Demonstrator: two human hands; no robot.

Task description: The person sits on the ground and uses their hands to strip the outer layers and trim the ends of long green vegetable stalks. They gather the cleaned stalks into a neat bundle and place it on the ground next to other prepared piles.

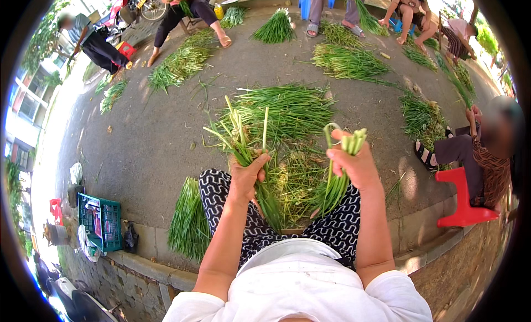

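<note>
My left hand (248, 172) grips a loose bunch of garlic chives (238, 150), its pale stalk ends fanned upward and green leaves hanging below the fist. In my right hand (357, 162) is a tighter bundle of garlic chives (353, 142) with its stem ends even; one bent stalk loops out beside the fingers. Between my knees lies a litter of yellowed leaves and trimmings (296, 176). Just beyond it spreads a large heap of green chives (282, 108) on the pavement. A neat pile of chives (188, 222) rests left of my left knee.
A teal plastic crate (110, 222) and a black bag (130, 237) stand at the left by the kerb (153, 270). At right a person sits by a red stool (460, 197). Several other people sit around with chive heaps (348, 61). A red motorcycle (128, 8) is parked far left.
</note>
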